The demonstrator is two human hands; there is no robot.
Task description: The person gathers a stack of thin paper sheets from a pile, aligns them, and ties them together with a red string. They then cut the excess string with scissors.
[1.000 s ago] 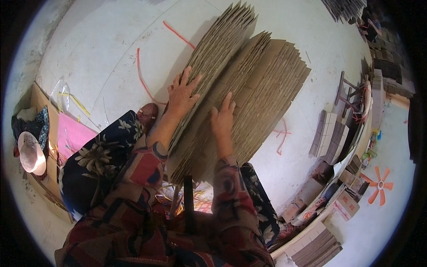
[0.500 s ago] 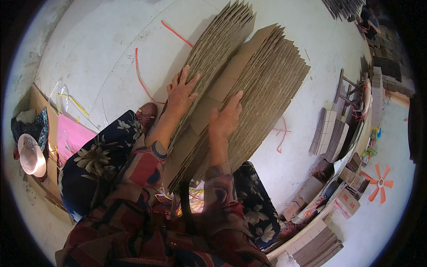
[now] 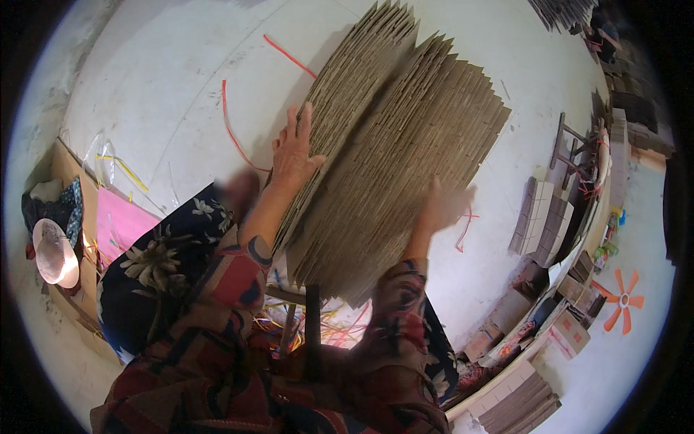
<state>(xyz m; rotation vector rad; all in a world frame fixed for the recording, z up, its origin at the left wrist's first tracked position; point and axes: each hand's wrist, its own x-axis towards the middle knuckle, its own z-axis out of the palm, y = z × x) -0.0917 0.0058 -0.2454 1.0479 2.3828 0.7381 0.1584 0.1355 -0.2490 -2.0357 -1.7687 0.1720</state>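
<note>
A narrow row of brown cardboard sheets [image 3: 358, 76] is standing just left of a wider brown cardboard row [image 3: 412, 145], both long axes running away and rightward. The left hand [image 3: 293, 155], nearer the narrow row, is resting on it, spread, grasping nothing. The right hand [image 3: 442, 206] is blurring beside the wider row's right side; grip cannot be told.

Below my bare left fingers [image 3: 292, 129], my loose patchwork-print cloth left sleeve [image 3: 235, 278] in dull red, brown and navy ends partway down the forearm. Below my right fingers [image 3: 455, 201], the right sleeve [image 3: 401, 307] carries the same print, as does my shirt front [image 3: 188, 376]. Lower left of the left fingers are my dark navy trousers [image 3: 155, 260] with large cream flowers; nearer them, my reddish-brown shoe [image 3: 241, 192], blurred.
</note>
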